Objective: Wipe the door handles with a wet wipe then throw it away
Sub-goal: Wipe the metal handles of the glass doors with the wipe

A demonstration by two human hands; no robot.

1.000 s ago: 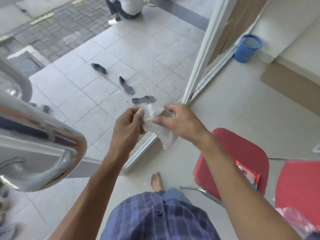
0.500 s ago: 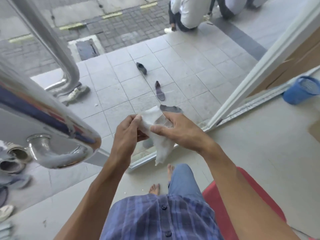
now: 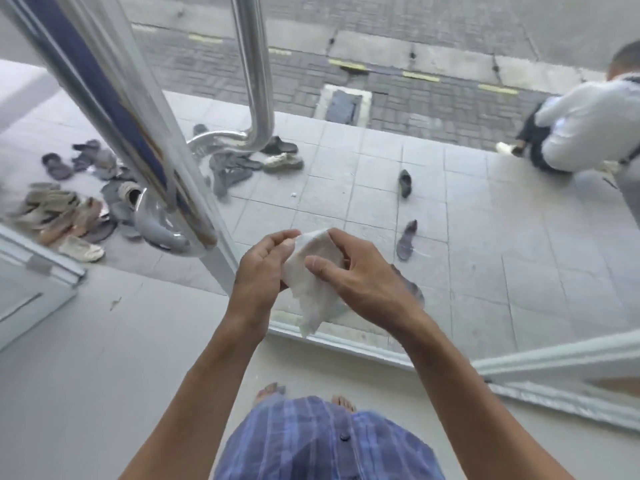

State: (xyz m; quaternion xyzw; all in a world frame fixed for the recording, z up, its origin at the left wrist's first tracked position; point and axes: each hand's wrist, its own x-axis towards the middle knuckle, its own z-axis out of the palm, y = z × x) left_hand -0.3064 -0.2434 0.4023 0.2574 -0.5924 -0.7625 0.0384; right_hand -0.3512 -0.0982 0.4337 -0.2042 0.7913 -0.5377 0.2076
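While hands pinch limp white wet wipe (image 3: 313, 289), polished tubular door handle (image 3: 114, 109) near.

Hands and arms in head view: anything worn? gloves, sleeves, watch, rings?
Nothing worn on them. The left hand and right hand are bare, with no gloves, and no rings or watch show. Both forearms are bare to the frame's bottom edge, with no sleeve in view. The only clothing near them is a blue plaid button shirt.

Building entrance, probably: glass door (image 3: 381, 202), shoes (image 3: 62, 209) outside.
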